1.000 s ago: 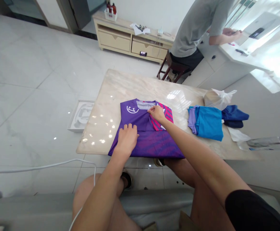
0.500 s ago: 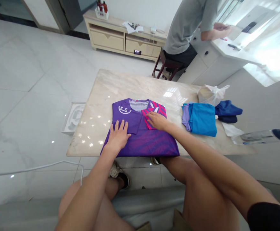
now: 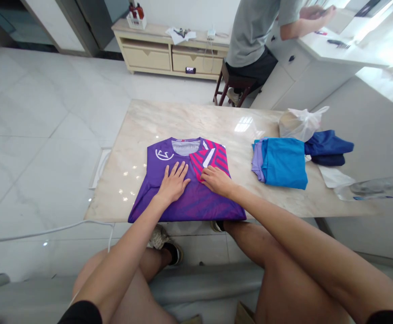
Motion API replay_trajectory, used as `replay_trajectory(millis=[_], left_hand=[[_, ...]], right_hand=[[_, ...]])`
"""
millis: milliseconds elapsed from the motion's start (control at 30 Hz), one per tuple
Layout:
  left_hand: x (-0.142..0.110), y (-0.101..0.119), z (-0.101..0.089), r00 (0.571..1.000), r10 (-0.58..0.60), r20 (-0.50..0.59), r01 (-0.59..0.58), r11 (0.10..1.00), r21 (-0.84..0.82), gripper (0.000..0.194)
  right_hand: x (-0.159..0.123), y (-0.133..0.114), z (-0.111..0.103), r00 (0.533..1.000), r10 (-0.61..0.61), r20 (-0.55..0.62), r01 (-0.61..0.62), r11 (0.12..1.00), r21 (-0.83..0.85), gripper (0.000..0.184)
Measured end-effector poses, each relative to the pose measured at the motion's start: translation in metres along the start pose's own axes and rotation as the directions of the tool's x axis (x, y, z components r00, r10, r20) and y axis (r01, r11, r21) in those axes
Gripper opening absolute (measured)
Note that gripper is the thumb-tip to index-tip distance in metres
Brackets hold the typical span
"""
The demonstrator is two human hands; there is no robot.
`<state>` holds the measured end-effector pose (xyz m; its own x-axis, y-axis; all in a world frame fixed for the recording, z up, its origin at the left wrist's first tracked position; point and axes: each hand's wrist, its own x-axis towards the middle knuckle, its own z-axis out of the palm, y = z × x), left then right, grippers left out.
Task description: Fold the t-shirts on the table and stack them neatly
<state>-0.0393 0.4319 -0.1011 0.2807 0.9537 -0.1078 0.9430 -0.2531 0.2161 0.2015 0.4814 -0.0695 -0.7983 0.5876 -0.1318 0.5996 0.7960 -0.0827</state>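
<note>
A purple jersey (image 3: pixel 156 164) with a white logo lies on the marble table (image 3: pixel 169 121), both sleeves folded in over its chest; the right sleeve is pink-striped (image 3: pixel 213 155). My left hand (image 3: pixel 173 182) lies flat on the jersey's middle, fingers spread and open. My right hand (image 3: pixel 216 180) rests just right of it, fingers flat on the lower edge of the pink sleeve. The jersey's hem hangs over the table's near edge.
A folded stack of blue and lilac clothes (image 3: pixel 280 162) lies to the right, with dark blue clothes (image 3: pixel 328 146), a white plastic bag (image 3: pixel 299 123) and a clear bottle (image 3: pixel 372 186) beyond. Another person (image 3: pixel 257 31) sits on a stool behind the table. A white cable (image 3: pixel 48 231) crosses the floor.
My right hand slid from the collar down the pink sleeve toward me. My left hand shifted right to the jersey's middle and spread flat. The view drifted.
</note>
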Motion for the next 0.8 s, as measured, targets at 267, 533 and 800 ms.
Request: replay_trajectory(millis=[267, 533, 800], left_hand=[[0.008, -0.006, -0.011, 1.000, 0.002, -0.013, -0.003, 1.000, -0.016, 0.069], [0.061, -0.119, -0.075, 0.930, -0.309, -0.197, 0.292, 0.950, -0.112, 0.055], [0.117, -0.148, -0.079, 0.941, -0.331, 0.072, 0.339, 0.925, -0.173, 0.069]], right_hand=[[-0.001, 0.007, -0.002, 1.000, 0.025, -0.012, -0.024, 0.995, 0.093, 0.028], [0.024, 0.113, -0.041, 0.887, 0.451, -0.097, -0.404, 0.862, 0.307, 0.031], [0.075, 0.167, -0.020, 0.884, 0.460, 0.081, -0.465, 0.855, 0.230, 0.070]])
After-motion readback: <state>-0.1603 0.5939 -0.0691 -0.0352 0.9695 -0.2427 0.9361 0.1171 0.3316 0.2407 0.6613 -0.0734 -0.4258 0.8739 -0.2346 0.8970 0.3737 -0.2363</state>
